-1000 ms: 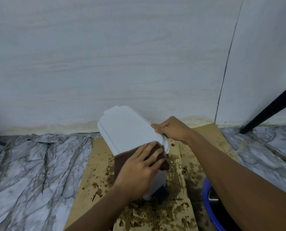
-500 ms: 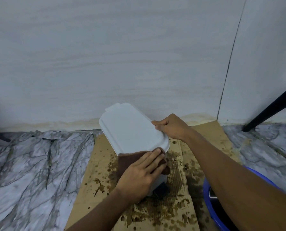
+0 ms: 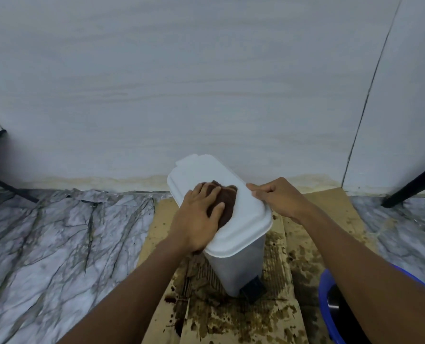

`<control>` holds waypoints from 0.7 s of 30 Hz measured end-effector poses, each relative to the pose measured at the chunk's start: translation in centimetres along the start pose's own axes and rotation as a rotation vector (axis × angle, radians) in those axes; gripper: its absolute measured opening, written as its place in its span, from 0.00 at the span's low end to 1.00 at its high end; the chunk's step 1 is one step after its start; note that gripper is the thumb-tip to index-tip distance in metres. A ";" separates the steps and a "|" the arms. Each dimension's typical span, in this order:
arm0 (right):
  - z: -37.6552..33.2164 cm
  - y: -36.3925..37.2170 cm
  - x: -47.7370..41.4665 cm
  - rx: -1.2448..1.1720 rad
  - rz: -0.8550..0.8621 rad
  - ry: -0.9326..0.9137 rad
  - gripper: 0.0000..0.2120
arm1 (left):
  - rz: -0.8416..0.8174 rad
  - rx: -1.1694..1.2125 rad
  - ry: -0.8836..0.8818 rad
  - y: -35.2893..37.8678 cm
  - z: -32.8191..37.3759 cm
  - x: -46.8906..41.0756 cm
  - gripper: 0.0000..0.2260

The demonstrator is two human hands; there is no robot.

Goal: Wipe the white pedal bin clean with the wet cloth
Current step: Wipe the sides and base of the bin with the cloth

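The white pedal bin (image 3: pixel 233 266) stands on a sheet of cardboard (image 3: pixel 325 207) laid on the marble-patterned floor (image 3: pixel 57 232), about midway between the sheet's left and right edges. The sheet's far edge runs along the foot of the pale wall (image 3: pixel 206 83). The bin's body is plain white and narrows toward the base, where a black pedal (image 3: pixel 255 290) juts out at the near side. Its lid (image 3: pixel 248 224) is down, a long rounded white slab with a raised rim. The cardboard around the bin's foot is wet and blotched with dark brown stains.

A brown cloth (image 3: pixel 228 207) lies bunched on the left half of the lid. The left hand (image 3: pixel 196 222) is laid flat over it, fingers spread and fairly straight, pressing it onto the lid, with the forearm reaching in from the near left. The right hand (image 3: pixel 281 198) grips the lid's right edge, fingers curled over the rim and thumb along the top. A blue bucket (image 3: pixel 323 291) sits just off the cardboard's near right edge, partly hidden by the right forearm.
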State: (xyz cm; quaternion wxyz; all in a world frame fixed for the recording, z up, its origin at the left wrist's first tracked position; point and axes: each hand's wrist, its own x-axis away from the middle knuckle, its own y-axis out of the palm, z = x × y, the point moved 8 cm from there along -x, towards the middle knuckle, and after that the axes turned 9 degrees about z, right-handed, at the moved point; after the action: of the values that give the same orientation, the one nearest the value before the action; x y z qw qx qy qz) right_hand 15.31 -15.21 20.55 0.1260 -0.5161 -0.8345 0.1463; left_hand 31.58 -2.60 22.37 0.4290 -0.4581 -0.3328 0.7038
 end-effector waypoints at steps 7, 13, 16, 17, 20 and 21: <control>-3.5 3.2 5.1 0.518 0.178 -0.208 0.27 | -0.197 -0.169 -0.030 2.4 -3.4 -8.7 0.26; -4.2 10.2 9.1 0.891 0.215 -0.476 0.54 | -0.235 -0.161 0.104 3.5 -2.7 -12.4 0.21; -3.4 10.2 8.5 0.939 0.216 -0.585 0.45 | -0.258 -0.121 0.147 3.8 -2.0 -13.1 0.20; -3.0 9.4 8.1 0.931 0.202 -0.632 0.45 | -0.265 -0.118 0.150 3.8 -1.7 -13.3 0.20; -2.7 4.9 6.3 0.830 0.137 -0.728 0.45 | -0.293 -0.127 0.073 3.7 -1.6 -14.0 0.20; -2.2 3.1 5.1 0.773 0.043 -0.663 0.46 | -0.292 -0.112 0.016 3.7 -2.0 -14.2 0.21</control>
State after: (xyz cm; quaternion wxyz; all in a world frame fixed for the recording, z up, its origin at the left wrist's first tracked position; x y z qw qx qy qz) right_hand 16.41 -9.06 21.71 0.0332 -0.3747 -0.7036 0.6029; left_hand 35.37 -16.85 23.57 0.5031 -0.4339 -0.4311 0.6105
